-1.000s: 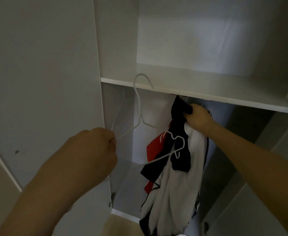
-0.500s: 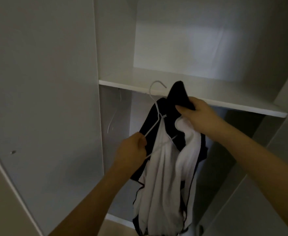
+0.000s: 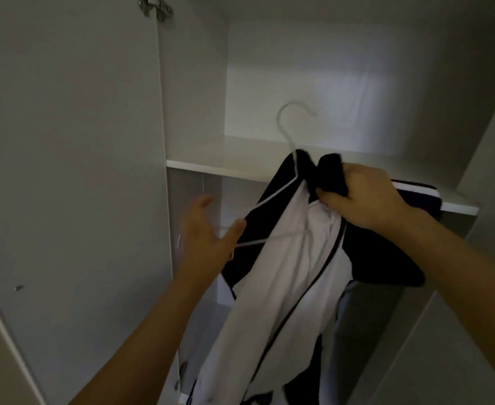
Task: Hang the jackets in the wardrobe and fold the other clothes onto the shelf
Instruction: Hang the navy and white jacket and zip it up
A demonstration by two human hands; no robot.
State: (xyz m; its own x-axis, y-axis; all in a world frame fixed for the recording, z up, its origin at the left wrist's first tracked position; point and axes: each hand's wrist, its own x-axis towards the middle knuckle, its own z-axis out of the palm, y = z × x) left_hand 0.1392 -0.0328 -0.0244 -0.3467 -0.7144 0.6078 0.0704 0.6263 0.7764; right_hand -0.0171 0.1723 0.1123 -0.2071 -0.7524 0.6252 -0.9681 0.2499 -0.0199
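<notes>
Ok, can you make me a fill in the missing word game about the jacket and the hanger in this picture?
1. The right hand grips the jacket by its dark ____.
2. The jacket's lining is ____ in colour.
3. The hanger has its ____ sticking up in front of the shelf.
4. The left hand has its fingers spread ____.

Missing words: collar; white; hook; open

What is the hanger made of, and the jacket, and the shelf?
The hanger looks like thin wire with a smooth white coating, though plastic is possible. The jacket is soft fabric: it drapes and creases, with a fuzzy dark collar. The shelf looks like smooth white laminated board with a flat square edge.
</notes>
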